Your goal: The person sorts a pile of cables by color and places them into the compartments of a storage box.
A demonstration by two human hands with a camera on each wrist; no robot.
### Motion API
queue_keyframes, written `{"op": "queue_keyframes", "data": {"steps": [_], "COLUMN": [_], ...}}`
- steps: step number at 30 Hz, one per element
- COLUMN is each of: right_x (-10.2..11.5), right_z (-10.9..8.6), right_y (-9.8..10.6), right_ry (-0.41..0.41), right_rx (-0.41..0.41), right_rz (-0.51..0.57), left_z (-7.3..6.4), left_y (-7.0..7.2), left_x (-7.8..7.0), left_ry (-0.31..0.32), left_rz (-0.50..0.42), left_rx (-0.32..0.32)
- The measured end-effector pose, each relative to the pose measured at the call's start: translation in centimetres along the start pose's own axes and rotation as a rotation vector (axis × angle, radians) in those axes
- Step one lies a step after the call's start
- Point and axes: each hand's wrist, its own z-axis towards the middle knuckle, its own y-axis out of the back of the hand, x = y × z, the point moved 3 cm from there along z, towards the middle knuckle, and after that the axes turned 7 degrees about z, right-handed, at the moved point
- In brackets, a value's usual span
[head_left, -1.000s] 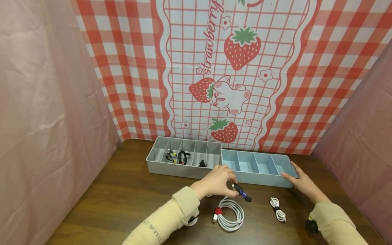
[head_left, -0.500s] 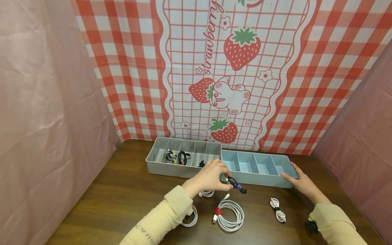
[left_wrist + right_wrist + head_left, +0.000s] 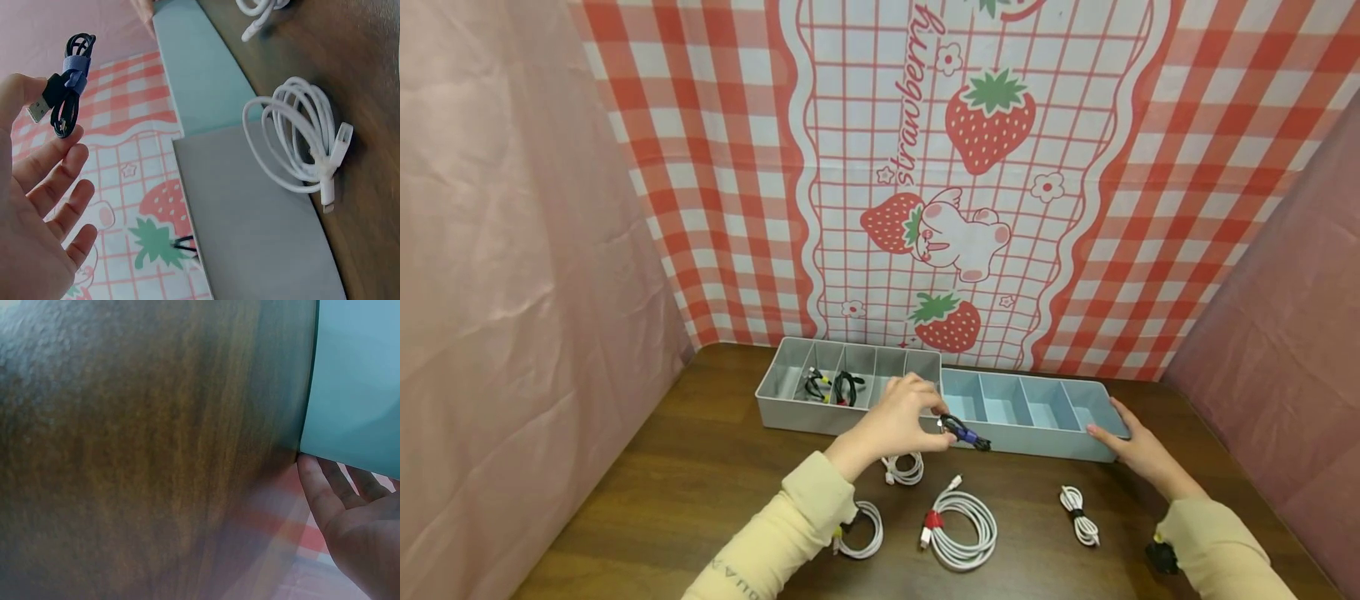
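Observation:
A small coiled black USB cable with a purple tie (image 3: 967, 435) is pinched between the thumb and forefinger of my left hand (image 3: 895, 421). It hangs in the air before the join of a grey divided box (image 3: 808, 416) and a blue divided box (image 3: 1037, 438). In the left wrist view, the black cable's metal USB plug (image 3: 39, 111) points down and left, and the other fingers are spread. My right hand (image 3: 1142, 446) holds the blue box's right end, thumb over the front rim; the right wrist view shows fingers (image 3: 319, 484) against the end wall.
Several white coiled cables lie on the table: one with a red tie (image 3: 962, 533), one with a black tie (image 3: 1078, 517), one near the left sleeve (image 3: 868, 533). Black cables (image 3: 847, 387) sit in grey compartments. A checked strawberry cloth (image 3: 955, 233) hangs behind.
My left hand has moved left and slightly up and away with the black cable, uncovering white cables on the table. The right hand stays at the blue box's end.

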Motion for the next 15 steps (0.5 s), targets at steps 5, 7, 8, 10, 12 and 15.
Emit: {"op": "queue_keyframes", "data": {"steps": [5, 7, 8, 10, 12, 15], "right_x": [-0.1, -0.1, -0.1, -0.1, -0.1, 0.0], "right_z": [0.1, 0.1, 0.1, 0.1, 0.0, 0.0], "right_y": [0.0, 0.1, 0.0, 0.0, 0.1, 0.1], "right_ry": [-0.007, -0.009, -0.009, -0.008, -0.009, -0.014], "right_rx": [-0.001, -0.002, -0.004, -0.004, -0.003, -0.001], "right_rz": [-0.006, -0.01, -0.01, -0.012, -0.017, -0.027], "left_z": [-0.2, -0.3, -0.4, -0.4, -0.5, -0.5], "left_y": [0.7, 0.9, 1.0, 1.2, 1.4, 1.6], "left_x": [0.5, 0.7, 0.8, 1.0, 1.2, 1.5], "left_ry": [0.009, 0.011, 0.012, 0.014, 0.012, 0.01], "left_rz": [-0.003, 0.004, 0.006, 0.011, 0.018, 0.015], "left_rx": [-0.031, -0.047, -0.053, -0.07, -0.089, -0.12]}}
